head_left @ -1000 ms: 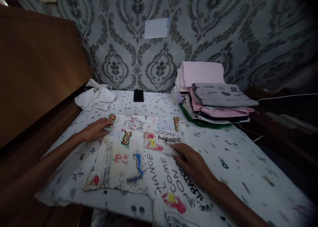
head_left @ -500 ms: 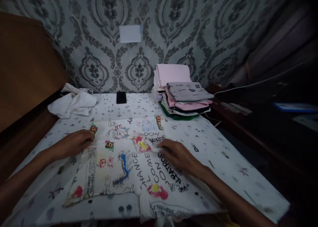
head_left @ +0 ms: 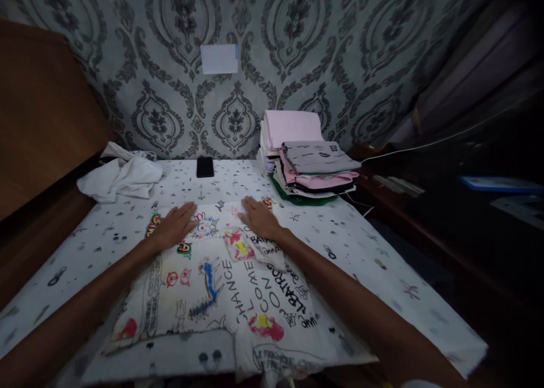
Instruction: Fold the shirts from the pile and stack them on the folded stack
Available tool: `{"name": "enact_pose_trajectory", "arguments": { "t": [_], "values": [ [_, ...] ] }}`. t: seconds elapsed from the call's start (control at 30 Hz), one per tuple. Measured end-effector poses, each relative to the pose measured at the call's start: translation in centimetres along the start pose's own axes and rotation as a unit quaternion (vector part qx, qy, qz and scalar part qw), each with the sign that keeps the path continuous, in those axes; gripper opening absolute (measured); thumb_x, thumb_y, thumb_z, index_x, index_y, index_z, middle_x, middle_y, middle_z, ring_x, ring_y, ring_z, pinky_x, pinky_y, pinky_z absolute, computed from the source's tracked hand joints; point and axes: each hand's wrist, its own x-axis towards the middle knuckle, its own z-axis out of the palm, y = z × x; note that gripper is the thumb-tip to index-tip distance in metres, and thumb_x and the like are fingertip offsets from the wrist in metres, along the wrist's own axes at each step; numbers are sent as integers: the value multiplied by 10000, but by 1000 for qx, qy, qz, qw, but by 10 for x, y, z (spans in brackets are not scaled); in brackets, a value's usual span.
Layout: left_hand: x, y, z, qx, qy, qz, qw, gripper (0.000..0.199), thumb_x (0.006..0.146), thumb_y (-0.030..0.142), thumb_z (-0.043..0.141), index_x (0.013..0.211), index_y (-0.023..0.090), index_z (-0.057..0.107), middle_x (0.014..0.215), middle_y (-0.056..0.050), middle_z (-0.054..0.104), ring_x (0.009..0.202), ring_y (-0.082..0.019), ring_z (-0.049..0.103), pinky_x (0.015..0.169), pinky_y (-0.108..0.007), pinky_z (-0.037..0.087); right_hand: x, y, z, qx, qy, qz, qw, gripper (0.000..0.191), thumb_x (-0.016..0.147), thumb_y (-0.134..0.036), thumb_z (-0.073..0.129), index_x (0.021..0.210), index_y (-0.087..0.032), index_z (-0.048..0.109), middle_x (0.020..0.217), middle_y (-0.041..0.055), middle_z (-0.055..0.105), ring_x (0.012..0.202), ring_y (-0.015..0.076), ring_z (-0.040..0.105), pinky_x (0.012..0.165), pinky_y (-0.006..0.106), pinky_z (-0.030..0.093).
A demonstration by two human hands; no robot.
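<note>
A white cloth garment (head_left: pixel 221 289) lies spread on the table, covered with hand-drawn figures, lettering and colourful patches; its near end reaches the front edge. My left hand (head_left: pixel 175 226) rests flat on its upper left part, beside a blue and red cartoon figure, with its fingers outstretched. On the upper right part lies my right hand (head_left: pixel 260 215), palm down and fingers extended, partly covering a lettered patch. Below that hand a folded-over flap (head_left: pixel 242 246) of the cloth shows a red and yellow blot. Neither hand grips the fabric.
A stack of folded clothes (head_left: pixel 314 158) stands at the back right of the speckled white table (head_left: pixel 361 246). A black phone (head_left: pixel 205 167) lies near the wall, with a crumpled white cloth (head_left: pixel 121 178) to its left. Brown furniture (head_left: pixel 46 116) borders the left side.
My right hand has let go of the cloth flap and moved up and left to lie flat. My left hand has moved right, from the edge onto the garment.
</note>
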Motion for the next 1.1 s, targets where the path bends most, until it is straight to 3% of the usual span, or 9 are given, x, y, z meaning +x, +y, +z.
{"name": "enact_pose_trajectory", "arguments": {
  "t": [0.1,0.3,0.4,0.5,0.63,0.73,0.83,0.93,1.1],
  "values": [
    [-12,-23,1,63,-31,-42,997,708,989,525,264,1538,86,347,1633,-190,299,1527,-307,250,1216,-569,204,1,22,12,-27,4,13,1000,625,1030,-505,324,1500,-102,408,1607,182,351,1514,309,278,1234,512,245],
    [-29,-47,-21,90,-37,-135,986,679,1001,496,262,1546,96,332,1645,-196,268,1534,-327,221,1197,-585,229,-5,35,10,-3,28,18,999,613,1036,-453,313,1478,-44,423,1589,213,375,1505,315,296,1228,489,258],
    [-34,-28,-27,104,28,-115,988,606,993,456,336,1478,102,417,1584,-235,370,1482,-382,314,1163,-636,249,-22,32,-1,53,77,11,996,555,1031,-435,351,1417,-65,499,1574,208,397,1485,302,332,1225,460,276],
    [-41,13,-28,52,63,19,996,441,1000,440,393,1312,174,555,1356,-174,594,1295,-336,521,1100,-525,389,-58,25,-21,130,125,-44,983,418,1030,-468,379,1209,-184,629,1369,148,592,1316,283,520,1119,483,417],
    [-43,84,-16,-15,-3,275,961,279,1024,371,426,1186,215,593,1197,-99,646,1124,-242,575,987,-389,466,-110,9,-44,208,66,-93,971,326,1002,-512,473,1009,-231,639,1088,83,643,1018,237,627,899,424,541],
    [-37,120,-5,45,-22,318,947,207,1019,260,433,1109,195,608,1158,-109,645,1087,-256,572,954,-413,452,-137,2,-45,202,4,-116,972,340,948,-542,581,1098,-241,629,1141,81,619,1053,243,607,920,426,535],
    [-31,127,-2,81,-26,298,951,228,1020,199,390,992,175,615,1016,-101,653,972,-245,589,882,-401,461,-150,3,-34,166,-10,-123,978,327,928,-507,630,1120,-243,637,1184,92,614,1121,268,575,974,460,514],
    [-32,116,-8,55,-24,295,954,236,1015,219,389,939,179,609,938,-81,645,900,-222,588,836,-370,467,-154,7,-29,168,-4,-127,978,246,961,-449,590,1067,-235,649,1203,99,614,1133,265,566,977,459,513],
    [-37,104,-28,-15,-87,291,953,254,990,250,386,878,194,607,858,-54,646,827,-204,593,785,-342,475,-151,6,-44,189,-21,-131,973,313,970,-515,546,1032,-238,679,1204,95,637,1140,263,591,1000,462,512]
  ]
}}
